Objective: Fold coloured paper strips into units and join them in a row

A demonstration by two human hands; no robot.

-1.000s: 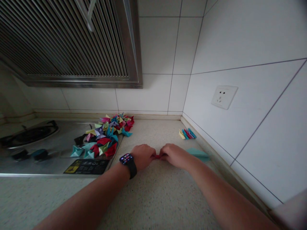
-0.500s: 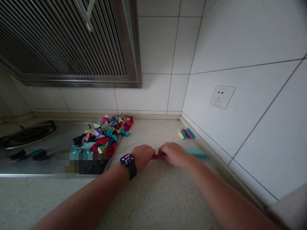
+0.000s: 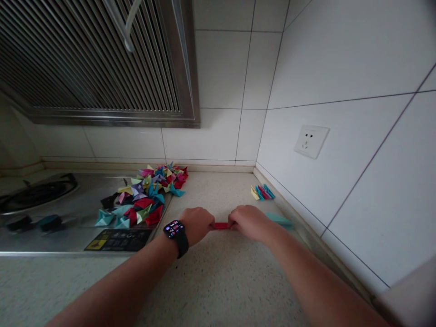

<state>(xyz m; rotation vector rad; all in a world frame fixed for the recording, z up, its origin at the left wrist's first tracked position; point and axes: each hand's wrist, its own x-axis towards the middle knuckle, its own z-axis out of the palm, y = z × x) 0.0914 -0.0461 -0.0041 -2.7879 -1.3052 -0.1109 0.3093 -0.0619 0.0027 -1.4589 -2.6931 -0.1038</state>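
Between my two hands a narrow folded strip of red paper (image 3: 221,225) stretches just above or on the countertop. My left hand (image 3: 196,225), with a black watch at the wrist, pinches its left end. At the other end, the fingers of my right hand (image 3: 248,221) are closed on the strip. My fingers cover both of its ends. Behind my right hand lies a light teal sheet of paper (image 3: 279,220), partly hidden by that hand.
A heap of colourful folded paper pieces (image 3: 146,200) spreads over the stove's right side (image 3: 78,236) and onto the counter. Several small folded papers (image 3: 263,192) lie near the right wall. A range hood (image 3: 116,120) hangs above; a socket (image 3: 311,141) is on the wall.
My hands have moved slightly apart, so a longer stretch of the red paper shows between them. Both hands stay closed on it. The view has shifted a little.
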